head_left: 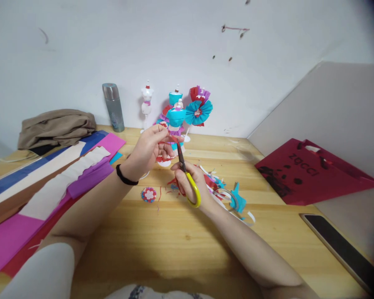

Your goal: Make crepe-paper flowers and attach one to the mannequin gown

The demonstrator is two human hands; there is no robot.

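My left hand (154, 143), with a black band at its wrist, pinches a small piece of red paper (173, 138). In my right hand (191, 180) are scissors (193, 192) with yellow handles and dark blades. The blade tips point up and meet the red paper beside my left fingertips. Behind the hands stand small dress-form figures wrapped in blue, red and purple crepe paper (176, 116). On the table below my left hand lies a round layered paper flower (148, 194) in red, white and blue.
Paper scraps and a roll of tape (227, 199) lie right of my right hand. Coloured paper sheets (90, 176) and a brown cloth (57, 126) cover the left side. A flask (114, 108) stands at the back. A red bag (311, 172) and a phone (336, 245) are on the right.
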